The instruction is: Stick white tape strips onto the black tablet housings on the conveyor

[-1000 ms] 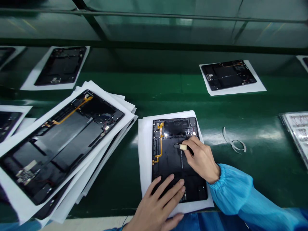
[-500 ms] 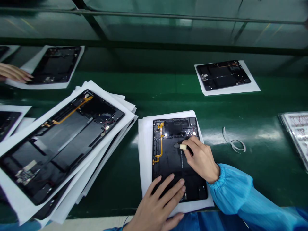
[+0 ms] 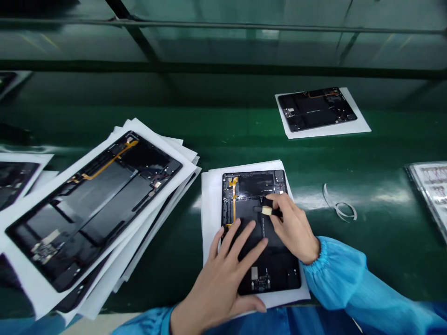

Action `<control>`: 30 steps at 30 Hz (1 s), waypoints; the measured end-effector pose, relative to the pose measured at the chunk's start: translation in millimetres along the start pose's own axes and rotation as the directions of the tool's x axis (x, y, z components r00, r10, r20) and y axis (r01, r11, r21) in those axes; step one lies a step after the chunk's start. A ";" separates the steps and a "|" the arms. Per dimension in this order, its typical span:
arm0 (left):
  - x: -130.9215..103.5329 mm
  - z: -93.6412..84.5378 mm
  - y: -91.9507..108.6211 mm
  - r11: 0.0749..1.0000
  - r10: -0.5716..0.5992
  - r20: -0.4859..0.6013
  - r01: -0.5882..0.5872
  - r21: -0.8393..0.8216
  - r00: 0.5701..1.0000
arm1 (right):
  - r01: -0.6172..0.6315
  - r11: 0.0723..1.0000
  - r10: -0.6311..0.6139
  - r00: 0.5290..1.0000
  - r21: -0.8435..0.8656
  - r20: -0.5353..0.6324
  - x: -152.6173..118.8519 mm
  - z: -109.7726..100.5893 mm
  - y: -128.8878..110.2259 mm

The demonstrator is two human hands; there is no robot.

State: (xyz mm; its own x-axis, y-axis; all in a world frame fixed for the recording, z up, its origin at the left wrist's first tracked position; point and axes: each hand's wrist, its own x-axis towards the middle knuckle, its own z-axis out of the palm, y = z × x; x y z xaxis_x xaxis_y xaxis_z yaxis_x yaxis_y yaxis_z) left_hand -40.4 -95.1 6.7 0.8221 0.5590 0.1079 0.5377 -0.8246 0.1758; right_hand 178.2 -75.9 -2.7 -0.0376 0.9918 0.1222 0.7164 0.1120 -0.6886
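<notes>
Tablet housing (image 3: 284, 256) between hands, edges partly uncovered

Open black tablet housing (image 3: 282, 253), interior upward with an orange ribbon cable (image 3: 234, 200) along one side, lies flat on white sheets (image 3: 211, 200); a dark tool (image 3: 266, 211) with a cream-coloured band is above its interior.

Curled white strips (image 3: 337, 207), clear-edged tray (image 3: 433, 190), green bench (image 3: 240, 139).
</notes>
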 end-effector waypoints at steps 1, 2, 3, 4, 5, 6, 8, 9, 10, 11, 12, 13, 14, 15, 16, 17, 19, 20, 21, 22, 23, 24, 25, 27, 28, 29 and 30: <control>7.1 0.8 -3.9 1.000 -0.021 -0.012 0.021 -0.001 1.000 | -0.008 0.998 0.010 0.999 0.066 -0.031 0.5 -2.6 0.5; 14.6 2.1 -7.7 0.999 -0.042 -0.023 0.042 -0.003 0.999 | -0.014 0.992 0.022 0.998 0.127 -0.059 0.8 -6.2 0.8; 22.4 3.4 -11.3 0.998 -0.070 -0.027 0.069 -0.006 0.997 | -0.020 0.984 0.036 0.996 0.174 -0.086 0.5 -10.5 1.0; 30.0 4.5 -14.6 0.995 -0.101 -0.023 0.101 -0.013 0.995 | -0.027 0.979 0.050 0.992 0.203 -0.112 -0.3 -15.2 1.3; 37.2 5.2 -17.7 0.991 -0.134 -0.013 0.134 -0.024 0.991 | -0.036 0.977 0.065 0.989 0.212 -0.134 -1.9 -20.1 1.9; 43.4 5.6 -20.8 0.985 -0.167 -0.007 0.167 -0.044 0.986 | -0.045 0.978 0.077 0.986 0.205 -0.151 -4.2 -24.5 3.2; 50.0 4.9 -27.4 0.966 -0.239 -0.016 0.236 -0.110 0.971 | -0.073 0.984 0.099 0.983 0.165 -0.157 -10.7 -30.6 7.8; 49.3 4.2 -31.2 0.947 -0.292 -0.043 0.282 -0.154 0.956 | -0.094 0.986 0.114 0.983 0.140 -0.143 -14.6 -31.8 11.0; 45.6 3.3 -35.0 0.918 -0.363 -0.086 0.340 -0.202 0.928 | -0.117 0.987 0.131 0.984 0.114 -0.121 -18.6 -31.8 14.6; 38.8 2.5 -38.8 0.879 -0.449 -0.133 0.410 -0.243 0.884 | -0.139 0.986 0.147 0.985 0.087 -0.095 -22.6 -30.7 18.1; 29.5 1.9 -42.0 0.830 -0.541 -0.171 0.489 -0.270 0.824 | -0.155 0.986 0.159 0.985 0.060 -0.068 -26.2 -28.9 21.3; 18.4 1.8 -44.3 0.774 -0.624 -0.188 0.568 -0.279 0.758 | -0.165 0.986 0.166 0.985 0.032 -0.041 -29.3 -26.7 23.8; 6.5 2.1 -45.3 0.718 -0.692 -0.177 0.641 -0.272 0.700 | -0.166 0.986 0.166 0.986 0.004 -0.019 -31.7 -24.5 25.5; -5.1 2.8 -44.8 0.666 -0.742 -0.140 0.699 -0.259 0.656 | -0.159 0.987 0.159 0.987 -0.024 -0.003 -33.4 -22.7 26.4; -15.4 3.8 -42.9 0.622 -0.777 -0.082 0.741 -0.253 0.624 | -0.149 0.988 0.149 0.989 -0.050 0.008 -34.3 -21.2 26.6; -23.5 4.9 -39.5 0.584 -0.799 -0.022 0.767 -0.267 0.601 | -0.136 0.988 0.137 0.990 -0.074 0.014 -34.5 -20.3 26.3; -31.6 5.8 -29.9 0.509 -0.825 0.053 0.781 -0.362 0.563 | -0.113 0.988 0.116 0.993 -0.106 0.018 -33.7 -19.7 25.0; -31.7 5.2 -24.2 0.473 -0.836 0.059 0.770 -0.427 0.546 | -0.107 0.988 0.110 0.994 -0.113 0.019 -33.0 -19.8 24.5; -29.7 3.7 -18.4 0.441 -0.846 0.048 0.748 -0.495 0.531 | -0.103 0.988 0.106 0.994 -0.112 0.022 -32.3 -19.9 24.3; -26.2 1.4 -12.4 0.413 -0.857 0.028 0.718 -0.560 0.515 | -0.101 0.989 0.104 0.994 -0.105 0.027 -31.8 -20.0 24.4; -21.8 -1.1 -6.3 0.389 -0.865 0.010 0.684 -0.617 0.501 | -0.102 0.990 0.105 0.994 -0.094 0.032 -31.6 -19.8 24.8; -16.9 -3.6 -0.2 0.370 -0.870 0.000 0.652 -0.662 0.493 | -0.103 0.991 0.106 0.994 -0.081 0.039 -31.5 -19.2 25.5; -12.0 -5.5 5.8 0.357 -0.872 -0.008 0.624 -0.695 0.490 | -0.104 0.992 0.107 0.993 -0.067 0.045 -31.5 -18.4 26.5; -3.0 -7.2 15.8 0.344 -0.870 -0.012 0.589 -0.731 0.493 | -0.116 0.993 0.117 0.992 -0.034 0.044 -31.7 -16.2 28.4; 1.0 -7.5 18.5 0.346 -0.866 -0.018 0.572 -0.744 0.500 | -0.125 0.992 0.126 0.991 -0.015 0.039 -31.6 -15.1 29.2; 4.8 -8.4 18.6 0.354 -0.859 -0.031 0.550 -0.756 0.510 | -0.133 0.991 0.133 0.991 0.009 0.032 -31.4 -14.4 29.7; 8.7 -10.7 15.4 0.369 -0.853 -0.056 0.524 -0.768 0.519 | -0.140 0.989 0.139 0.990 0.039 0.020 -31.2 -14.1 29.8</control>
State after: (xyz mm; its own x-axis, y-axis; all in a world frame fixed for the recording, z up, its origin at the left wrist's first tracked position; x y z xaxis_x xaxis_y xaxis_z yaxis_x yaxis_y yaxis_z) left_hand -26.9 -102.0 20.9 -0.0430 0.9983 -0.0393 0.4851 0.0553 0.8727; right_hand 210.6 -104.4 -16.9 0.0483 0.9988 0.0104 0.6866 -0.0256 -0.7266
